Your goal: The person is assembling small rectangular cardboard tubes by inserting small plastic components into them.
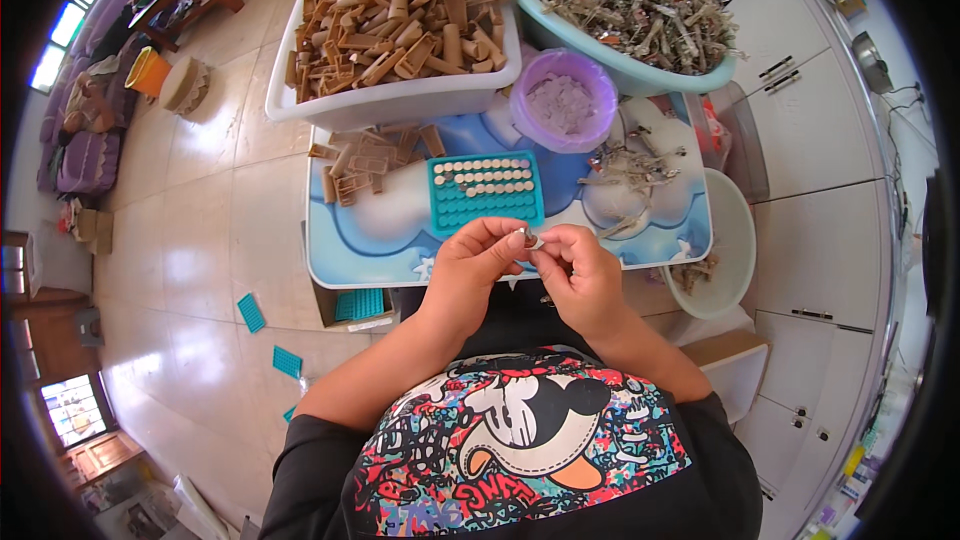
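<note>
Close together at the table's near edge, my left hand and my right hand pinch a small silvery and whitish piece between their fingertips. Fingers cover much of it, so its exact kind cannot be made out. Just beyond lies a teal tray with rows of round pockets. Cream-coloured round pieces sit in its far rows, while the near rows show bare teal. Left of the tray is a small heap of brown curved plastic pieces. To its right, clear and silvery narrow parts lie loose.
Behind stand a white bin of brown pieces, a purple bowl with translucent bits, and a pale-blue basin heaped with clear parts. A pale-green basin is at right. Teal trays lie on the floor left.
</note>
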`<state>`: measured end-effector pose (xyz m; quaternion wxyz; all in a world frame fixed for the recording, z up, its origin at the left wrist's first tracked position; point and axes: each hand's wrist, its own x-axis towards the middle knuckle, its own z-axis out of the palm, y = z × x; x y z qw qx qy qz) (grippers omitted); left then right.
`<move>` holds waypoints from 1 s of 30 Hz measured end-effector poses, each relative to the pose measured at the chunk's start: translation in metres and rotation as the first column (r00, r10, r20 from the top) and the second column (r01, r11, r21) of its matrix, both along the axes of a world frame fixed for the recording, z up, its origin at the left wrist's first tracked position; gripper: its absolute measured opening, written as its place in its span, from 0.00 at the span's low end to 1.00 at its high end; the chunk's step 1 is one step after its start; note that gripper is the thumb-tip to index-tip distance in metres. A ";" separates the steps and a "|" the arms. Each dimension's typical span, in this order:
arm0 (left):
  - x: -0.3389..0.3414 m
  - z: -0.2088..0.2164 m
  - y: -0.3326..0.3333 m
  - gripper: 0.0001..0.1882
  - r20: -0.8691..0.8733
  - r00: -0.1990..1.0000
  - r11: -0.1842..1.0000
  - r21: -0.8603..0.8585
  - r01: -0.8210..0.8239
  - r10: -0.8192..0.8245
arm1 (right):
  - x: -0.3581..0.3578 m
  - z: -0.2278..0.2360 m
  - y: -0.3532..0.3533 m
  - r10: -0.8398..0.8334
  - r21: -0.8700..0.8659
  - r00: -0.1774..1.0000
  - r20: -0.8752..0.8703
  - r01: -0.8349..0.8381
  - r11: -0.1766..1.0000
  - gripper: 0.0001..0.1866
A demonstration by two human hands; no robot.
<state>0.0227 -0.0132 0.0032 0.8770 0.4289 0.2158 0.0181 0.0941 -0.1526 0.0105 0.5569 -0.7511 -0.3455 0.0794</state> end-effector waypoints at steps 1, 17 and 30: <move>-0.002 -0.004 0.001 0.10 -0.018 1.000 0.999 -0.048 -0.025 0.024 | -0.002 -0.003 0.003 0.026 0.028 1.000 0.008 -0.026 0.999 0.14; -0.017 -0.014 0.006 0.13 -0.093 0.987 0.988 -0.061 -0.139 0.133 | -0.008 -0.021 0.006 0.116 -0.029 0.982 0.151 -0.113 0.993 0.17; -0.026 -0.009 0.014 0.14 -0.080 0.997 0.992 0.123 0.017 -0.008 | 0.009 -0.017 0.016 0.187 -0.038 0.898 0.397 -0.187 0.982 0.09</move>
